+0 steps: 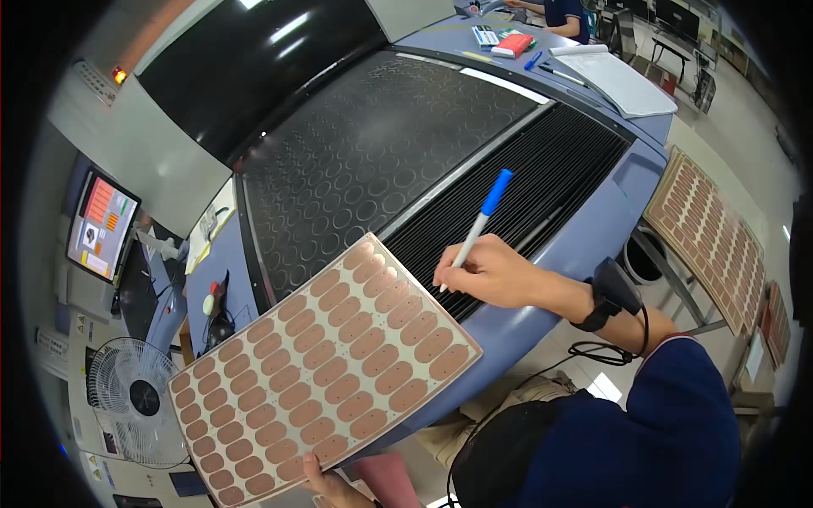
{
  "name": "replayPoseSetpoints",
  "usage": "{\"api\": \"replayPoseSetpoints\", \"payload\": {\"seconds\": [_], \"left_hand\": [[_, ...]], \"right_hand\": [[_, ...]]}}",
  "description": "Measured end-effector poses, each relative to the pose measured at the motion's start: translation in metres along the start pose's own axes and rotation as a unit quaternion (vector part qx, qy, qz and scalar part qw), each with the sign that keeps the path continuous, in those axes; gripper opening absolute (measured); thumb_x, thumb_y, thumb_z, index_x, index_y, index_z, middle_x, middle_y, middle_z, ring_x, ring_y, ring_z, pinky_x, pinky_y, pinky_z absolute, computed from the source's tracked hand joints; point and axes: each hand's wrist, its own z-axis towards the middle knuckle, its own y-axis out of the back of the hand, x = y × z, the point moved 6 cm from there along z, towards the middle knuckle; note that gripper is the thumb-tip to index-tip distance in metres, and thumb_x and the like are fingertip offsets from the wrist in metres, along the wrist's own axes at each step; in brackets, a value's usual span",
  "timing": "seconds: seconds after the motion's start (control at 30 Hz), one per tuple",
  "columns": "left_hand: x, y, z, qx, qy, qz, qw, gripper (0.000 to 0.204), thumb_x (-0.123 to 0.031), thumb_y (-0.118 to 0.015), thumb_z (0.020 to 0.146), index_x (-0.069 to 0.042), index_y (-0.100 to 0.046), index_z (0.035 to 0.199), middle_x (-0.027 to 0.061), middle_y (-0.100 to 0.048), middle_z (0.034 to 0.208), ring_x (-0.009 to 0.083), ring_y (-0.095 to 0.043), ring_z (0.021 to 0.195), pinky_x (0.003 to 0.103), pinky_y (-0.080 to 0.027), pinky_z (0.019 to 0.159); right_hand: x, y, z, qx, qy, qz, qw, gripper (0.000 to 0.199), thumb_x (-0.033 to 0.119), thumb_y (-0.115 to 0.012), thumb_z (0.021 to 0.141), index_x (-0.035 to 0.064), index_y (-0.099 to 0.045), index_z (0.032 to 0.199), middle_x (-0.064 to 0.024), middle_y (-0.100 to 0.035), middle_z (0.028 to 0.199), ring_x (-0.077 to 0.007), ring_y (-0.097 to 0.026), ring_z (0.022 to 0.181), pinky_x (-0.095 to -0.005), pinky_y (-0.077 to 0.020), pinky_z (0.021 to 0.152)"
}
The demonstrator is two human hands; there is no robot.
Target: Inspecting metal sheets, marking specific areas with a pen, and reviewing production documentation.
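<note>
A large rectangular circuit board panel, pale with rows of copper-coloured rounded oblongs, lies tilted across the front of the blue machine. My left hand grips its lower edge, thumb on top; the fingers beneath are hidden. In my right hand is a white marker pen, held in a writing grip with its blue cap stuck on the upper end. The pen's tip points down beside the panel's upper right edge; whether it touches anything I cannot tell.
The machine has a black dimpled bed and a ribbed black strip. Papers, pens and small boxes lie on its far ledge. More panels lean at right. A fan and monitor stand left. Another person sits far back.
</note>
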Motion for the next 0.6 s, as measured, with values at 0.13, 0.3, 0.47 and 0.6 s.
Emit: {"api": "replayPoseSetpoints", "payload": {"seconds": [0.13,0.3,0.47,0.6], "left_hand": [[-0.004,0.001,-0.008,-0.074,-0.020,0.032,0.997,0.044,-0.024,-0.060,0.085,0.010,-0.059,0.113,0.0180,-0.065,0.106,0.0249,-0.065,0.096,0.036,-0.054,0.082],[-0.003,0.008,-0.007,-0.091,-0.030,0.037,0.995,0.043,-0.024,-0.060,0.085,0.010,-0.059,0.113,0.0180,-0.065,0.106,0.0247,-0.065,0.096,0.036,-0.054,0.082],[-0.001,0.007,-0.006,-0.094,-0.031,0.042,0.994,0.043,-0.023,-0.060,0.085,0.010,-0.060,0.113,0.0179,-0.065,0.105,0.0246,-0.065,0.096,0.036,-0.054,0.082],[-0.002,0.009,-0.006,-0.097,-0.035,0.044,0.994,0.043,-0.023,-0.060,0.085,0.010,-0.060,0.112,0.0179,-0.065,0.105,0.0244,-0.065,0.096,0.036,-0.054,0.082]], "right_hand": [[0.013,-0.011,0.003,0.007,0.003,-0.039,0.999,0.017,0.013,-0.061,0.087,-0.0026,-0.066,0.087,-0.0073,-0.062,0.065,-0.0136,-0.057,0.057,-0.0287,-0.0449,0.054],[0.015,-0.016,0.006,0.023,0.021,-0.039,0.999,0.016,0.011,-0.063,0.087,-0.0051,-0.064,0.085,-0.0074,-0.060,0.060,-0.0136,-0.057,0.052,-0.0273,-0.0448,0.050],[0.015,-0.018,0.005,0.028,0.023,-0.062,0.997,0.015,0.010,-0.063,0.088,-0.0045,-0.064,0.085,-0.0084,-0.061,0.060,-0.0150,-0.059,0.052,-0.0286,-0.0457,0.050],[0.017,-0.018,0.004,0.030,0.039,-0.081,0.995,0.013,0.009,-0.063,0.087,-0.0040,-0.063,0.086,-0.0092,-0.062,0.061,-0.0166,-0.060,0.053,-0.0287,-0.0466,0.051]]}}
